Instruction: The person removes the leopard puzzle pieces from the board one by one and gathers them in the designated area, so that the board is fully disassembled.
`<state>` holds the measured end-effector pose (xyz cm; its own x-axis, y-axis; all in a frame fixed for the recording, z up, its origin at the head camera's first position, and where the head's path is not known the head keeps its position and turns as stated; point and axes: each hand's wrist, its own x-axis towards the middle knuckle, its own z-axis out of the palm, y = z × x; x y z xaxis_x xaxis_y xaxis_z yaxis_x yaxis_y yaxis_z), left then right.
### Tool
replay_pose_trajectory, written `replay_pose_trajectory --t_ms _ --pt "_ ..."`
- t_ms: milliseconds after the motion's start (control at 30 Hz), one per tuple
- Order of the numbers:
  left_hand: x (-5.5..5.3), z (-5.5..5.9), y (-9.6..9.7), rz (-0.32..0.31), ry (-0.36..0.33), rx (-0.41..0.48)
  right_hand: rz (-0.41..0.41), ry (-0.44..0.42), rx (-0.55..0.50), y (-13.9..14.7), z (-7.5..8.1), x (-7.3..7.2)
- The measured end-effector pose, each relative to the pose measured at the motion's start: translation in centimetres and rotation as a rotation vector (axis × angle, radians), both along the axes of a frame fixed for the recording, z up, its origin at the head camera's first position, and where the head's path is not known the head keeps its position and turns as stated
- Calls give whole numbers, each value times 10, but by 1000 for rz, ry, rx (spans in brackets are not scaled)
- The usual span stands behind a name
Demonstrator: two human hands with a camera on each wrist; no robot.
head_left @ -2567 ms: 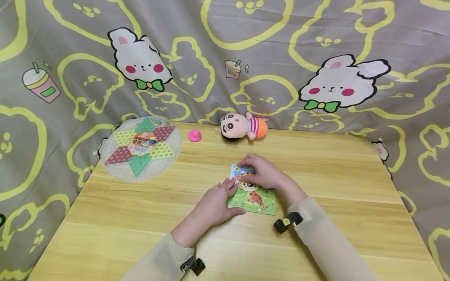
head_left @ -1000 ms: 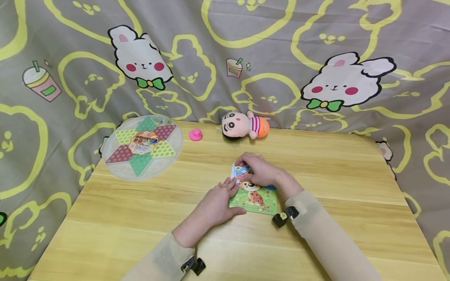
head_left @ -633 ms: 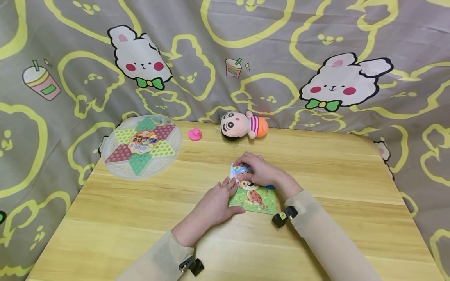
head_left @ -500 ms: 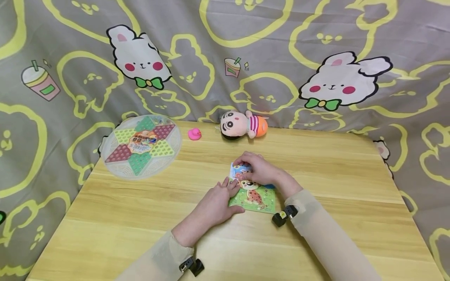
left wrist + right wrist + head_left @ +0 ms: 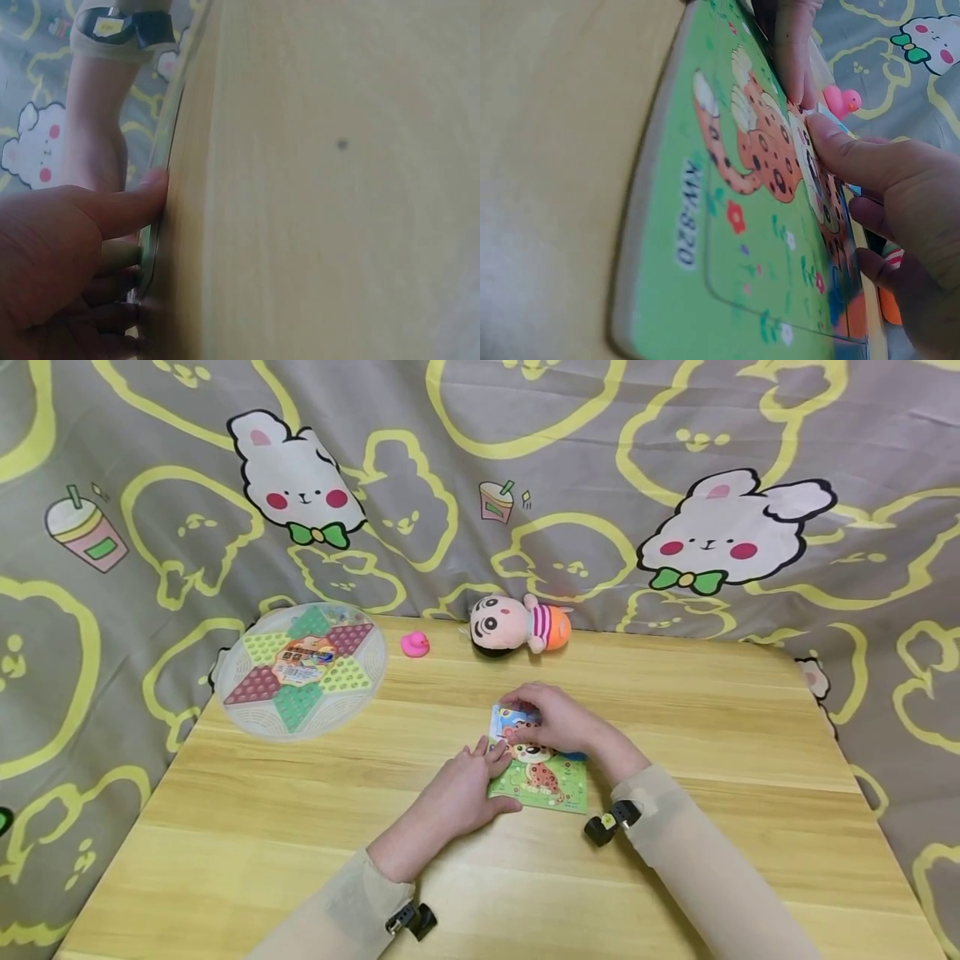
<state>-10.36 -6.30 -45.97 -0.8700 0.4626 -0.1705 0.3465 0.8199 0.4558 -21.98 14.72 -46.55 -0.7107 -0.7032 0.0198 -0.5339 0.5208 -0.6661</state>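
Note:
A jigsaw puzzle board (image 5: 538, 793) with a spotted leopard cub on green and blue lies flat on the table. My left hand (image 5: 459, 789) rests at its left side with fairly straight fingers. The left thumb (image 5: 142, 199) lies against the board's near edge. Over the upper part curls my right hand (image 5: 553, 717), thumb and index finger closing about a blue and orange puzzle piece (image 5: 517, 719) near the far left corner. In the right wrist view the right thumb (image 5: 855, 154) presses by the cub's head. That hand hides the puzzle's upper right.
A round Chinese checkers board (image 5: 300, 714) lies at the back left of the wooden table (image 5: 300, 827). Next to it sits a pink rubber duck (image 5: 415, 644). A plush doll (image 5: 517, 623) lies on its side at the back edge, against the printed curtain (image 5: 570, 468).
Both hands stay at the puzzle board almost unmoved. The right wrist and fingers have shifted only slightly, and the whole head view drifts a little.

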Motion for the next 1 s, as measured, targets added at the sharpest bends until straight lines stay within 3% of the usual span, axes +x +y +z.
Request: replay_pose_trajectory --t_ms 367,700,1000 --pt "1 0 -1 -7 1 5 31 89 -38 1 0 5" --pt "0 0 0 -10 -2 7 33 129 112 4 8 10" --pt "0 1 0 -19 27 5 73 122 114 2 13 6"
